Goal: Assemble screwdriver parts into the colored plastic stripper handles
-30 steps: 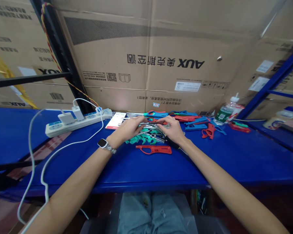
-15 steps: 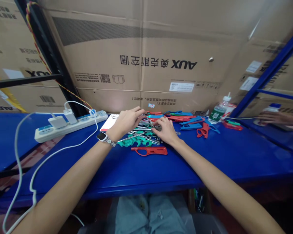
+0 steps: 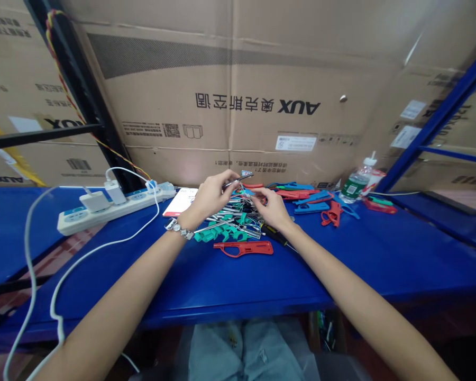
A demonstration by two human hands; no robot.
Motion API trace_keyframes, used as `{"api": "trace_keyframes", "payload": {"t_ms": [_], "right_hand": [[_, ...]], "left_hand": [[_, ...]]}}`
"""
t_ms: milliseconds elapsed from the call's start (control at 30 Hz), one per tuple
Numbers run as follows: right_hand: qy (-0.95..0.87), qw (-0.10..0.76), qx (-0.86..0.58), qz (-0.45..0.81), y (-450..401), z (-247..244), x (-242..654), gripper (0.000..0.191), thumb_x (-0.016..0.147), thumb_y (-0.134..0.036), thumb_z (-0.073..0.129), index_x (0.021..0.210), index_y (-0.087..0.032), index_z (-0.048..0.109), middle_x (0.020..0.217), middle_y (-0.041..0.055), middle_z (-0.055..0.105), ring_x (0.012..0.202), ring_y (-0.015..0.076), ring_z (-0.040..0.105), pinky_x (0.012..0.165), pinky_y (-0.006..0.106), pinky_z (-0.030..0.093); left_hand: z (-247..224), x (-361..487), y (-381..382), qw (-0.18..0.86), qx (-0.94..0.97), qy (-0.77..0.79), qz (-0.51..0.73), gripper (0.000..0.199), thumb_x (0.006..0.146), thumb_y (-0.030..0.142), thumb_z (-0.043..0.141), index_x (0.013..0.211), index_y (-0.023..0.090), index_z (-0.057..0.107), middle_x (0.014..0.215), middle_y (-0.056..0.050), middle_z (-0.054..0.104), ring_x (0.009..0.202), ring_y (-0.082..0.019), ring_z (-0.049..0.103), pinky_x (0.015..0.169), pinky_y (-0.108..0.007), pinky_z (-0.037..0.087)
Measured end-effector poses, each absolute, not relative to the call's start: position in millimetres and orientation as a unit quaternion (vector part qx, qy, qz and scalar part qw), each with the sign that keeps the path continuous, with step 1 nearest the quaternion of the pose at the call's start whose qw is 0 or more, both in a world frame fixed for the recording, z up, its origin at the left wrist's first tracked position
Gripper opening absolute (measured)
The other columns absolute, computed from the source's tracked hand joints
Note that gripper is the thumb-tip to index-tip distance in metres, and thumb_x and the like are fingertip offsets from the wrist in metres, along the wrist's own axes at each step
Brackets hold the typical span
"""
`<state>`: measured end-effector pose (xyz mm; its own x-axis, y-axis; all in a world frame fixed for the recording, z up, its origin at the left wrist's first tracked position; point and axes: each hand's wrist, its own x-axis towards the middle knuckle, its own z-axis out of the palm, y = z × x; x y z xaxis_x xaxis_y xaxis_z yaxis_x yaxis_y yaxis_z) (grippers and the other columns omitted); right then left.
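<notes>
My left hand [image 3: 212, 197] is closed on a thin metal rod [image 3: 238, 181], held tilted above a pile of parts. Fingers of my right hand [image 3: 273, 209] are pinched together close to thin wires at the rod; what they grip is too small to make out. Below both hands lie slim metal tubes [image 3: 227, 216] and small green plastic pieces [image 3: 214, 233]. A red gun-shaped lighter casing [image 3: 246, 247] rests in front of the pile. Beside my right wrist, a black-and-yellow screwdriver [image 3: 275, 233] is partly covered by the forearm.
Blue casings [image 3: 311, 208] and red casings [image 3: 332, 214] lie right of the pile. A bottle [image 3: 355, 184] stands farther right. At left are a white power strip [image 3: 115, 210] with cables and a white card [image 3: 178, 203]. Cardboard [image 3: 238, 69] walls the back of the blue table [image 3: 190, 280].
My left hand has lifted slightly and turned, with the rod now plainly showing in it. My right hand has shifted slightly right, and the screwdriver shows. The other person's hand at right has gone.
</notes>
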<state>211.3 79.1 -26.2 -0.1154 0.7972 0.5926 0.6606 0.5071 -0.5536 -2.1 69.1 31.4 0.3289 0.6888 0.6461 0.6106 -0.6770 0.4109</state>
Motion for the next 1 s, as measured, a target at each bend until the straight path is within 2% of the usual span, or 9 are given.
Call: {"api": "trace_keyframes", "payload": {"t_ms": [167, 267, 367, 467, 633, 767, 867, 933, 1000], "right_hand": [[-0.759, 0.465, -0.455, 0.009, 68.3, -23.6, 210.3, 0.029, 0.088, -0.027, 0.063, 0.117, -0.021, 0.064, 0.123, 0.0137, 0.063, 0.119, 0.0308, 0.058, 0.099, 0.047, 0.047], [-0.811, 0.385, -0.44, -0.02, 61.8, -19.9, 213.2, 0.03, 0.083, -0.026, 0.071, 0.112, -0.022, 0.065, 0.117, 0.0106, 0.066, 0.114, 0.0313, 0.058, 0.099, 0.048, 0.045], [-0.818, 0.337, -0.463, -0.05, 64.1, -18.6, 216.5, 0.018, 0.086, -0.021, 0.068, 0.104, -0.022, 0.071, 0.111, 0.0093, 0.069, 0.109, 0.0306, 0.059, 0.094, 0.047, 0.043], [-0.81, 0.35, -0.468, -0.049, 73.4, -17.7, 220.3, 0.012, 0.092, -0.022, 0.063, 0.096, -0.022, 0.074, 0.109, 0.0093, 0.07, 0.105, 0.0289, 0.06, 0.091, 0.044, 0.043], [-0.782, 0.393, -0.481, 0.044, 87.9, -15.3, 225.2, 0.019, 0.096, -0.027, 0.055, 0.089, -0.021, 0.072, 0.092, 0.0076, 0.073, 0.089, 0.025, 0.064, 0.083, 0.039, 0.047], [-0.778, 0.391, -0.491, -0.024, 82.1, -13.1, 221.6, 0.015, 0.089, -0.023, 0.057, 0.099, -0.02, 0.068, 0.106, 0.0121, 0.07, 0.103, 0.0316, 0.06, 0.091, 0.046, 0.045], [-0.809, 0.378, -0.442, -0.083, 69.0, -12.3, 214.8, 0.035, 0.077, -0.022, 0.065, 0.112, -0.019, 0.063, 0.118, 0.0147, 0.062, 0.112, 0.0337, 0.055, 0.093, 0.046, 0.044], [-0.829, 0.339, -0.43, -0.114, 63.4, -12.4, 210.2, 0.033, 0.076, -0.029, 0.071, 0.107, -0.02, 0.064, 0.115, 0.0147, 0.061, 0.109, 0.0341, 0.054, 0.091, 0.045, 0.042], [-0.837, 0.302, -0.437, -0.128, 63.8, -12.2, 207.6, 0.021, 0.084, -0.037, 0.07, 0.097, -0.021, 0.066, 0.107, 0.0133, 0.064, 0.104, 0.0325, 0.056, 0.088, 0.044, 0.039]], "left_hand": [[33.1, 2.7, 69.7, 0.08, 0.804, 0.376, 0.452, 0.018, 0.1, 0.031, 0.055, 0.109, 0.021, 0.067, 0.098, -0.004, 0.079, 0.088, -0.021, 0.072, 0.071, -0.032, 0.049], [30.0, 1.8, 70.7, 0.091, 0.797, 0.379, 0.461, 0.017, 0.1, 0.031, 0.055, 0.109, 0.022, 0.067, 0.098, -0.004, 0.079, 0.089, -0.021, 0.072, 0.071, -0.032, 0.049], [27.1, 0.5, 69.6, 0.082, 0.795, 0.397, 0.452, 0.018, 0.099, 0.031, 0.057, 0.11, 0.023, 0.068, 0.098, -0.004, 0.08, 0.089, -0.022, 0.072, 0.07, -0.032, 0.049], [25.6, -2.2, 67.4, 0.068, 0.79, 0.416, 0.446, 0.017, 0.099, 0.03, 0.057, 0.108, 0.023, 0.069, 0.096, -0.004, 0.079, 0.085, -0.021, 0.072, 0.072, -0.033, 0.049], [22.0, -8.2, 65.2, 0.072, 0.78, 0.426, 0.452, 0.016, 0.098, 0.028, 0.056, 0.104, 0.021, 0.069, 0.091, -0.005, 0.079, 0.082, -0.02, 0.071, 0.07, -0.032, 0.049], [20.9, -7.4, 62.9, 0.095, 0.78, 0.399, 0.472, 0.017, 0.098, 0.03, 0.055, 0.104, 0.021, 0.068, 0.093, -0.005, 0.079, 0.084, -0.02, 0.071, 0.068, -0.031, 0.049], [21.3, -3.5, 61.3, 0.107, 0.775, 0.393, 0.483, 0.017, 0.098, 0.029, 0.055, 0.103, 0.02, 0.068, 0.094, -0.005, 0.08, 0.084, -0.019, 0.072, 0.071, -0.032, 0.051], [21.3, -0.6, 60.2, 0.112, 0.775, 0.388, 0.487, 0.015, 0.098, 0.028, 0.055, 0.102, 0.02, 0.067, 0.094, -0.005, 0.08, 0.084, -0.019, 0.073, 0.075, -0.033, 0.052], [21.2, 1.6, 58.8, 0.114, 0.777, 0.382, 0.487, 0.014, 0.098, 0.027, 0.056, 0.102, 0.02, 0.067, 0.093, -0.005, 0.08, 0.083, -0.019, 0.073, 0.077, -0.033, 0.053]]}}
